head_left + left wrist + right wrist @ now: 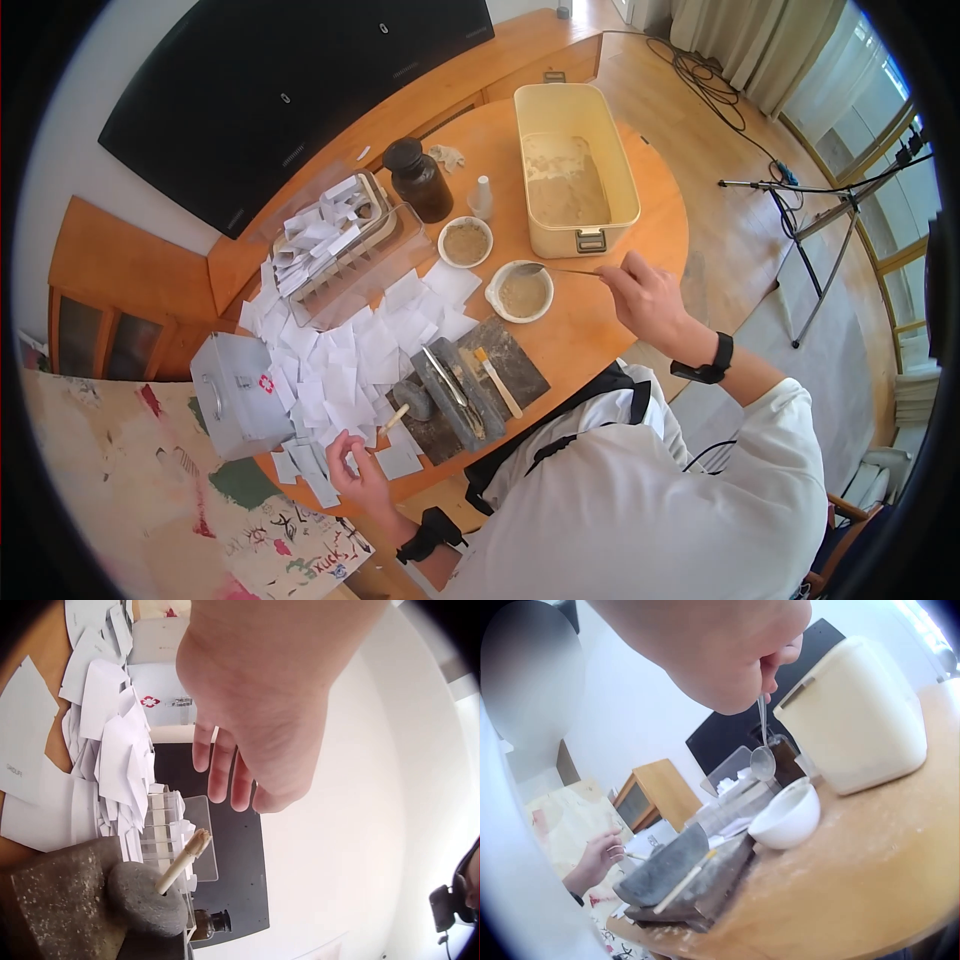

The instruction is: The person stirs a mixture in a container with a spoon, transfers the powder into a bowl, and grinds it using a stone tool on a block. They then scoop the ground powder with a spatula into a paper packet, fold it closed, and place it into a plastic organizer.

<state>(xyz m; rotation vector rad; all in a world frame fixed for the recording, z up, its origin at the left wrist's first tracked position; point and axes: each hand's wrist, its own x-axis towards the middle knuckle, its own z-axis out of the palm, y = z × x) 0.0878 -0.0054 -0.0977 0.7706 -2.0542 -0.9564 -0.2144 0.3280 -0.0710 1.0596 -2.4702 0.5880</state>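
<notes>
My right hand [640, 295] grips a metal spoon [572, 271] by its handle. The spoon's head hangs over the rim of a white bowl [549, 302] holding grey-brown powder. In the right wrist view the spoon [763, 761] points down beside the white bowl [787, 825]. My left hand [358, 478] is empty, fingers loosely bent, at the near left edge of the table. Close to it, a round grey stone with a wooden handle [146, 900] sits on a dark stone slab [64, 904].
A grey trough [452, 395] with metal tools and a brush [497, 380] lie on the slab. Beyond are a second bowl [443, 245], a dark jar [428, 195] and a cream bin [535, 240] with powder. Paper slips [340, 360] spread leftward beside a white box [240, 395].
</notes>
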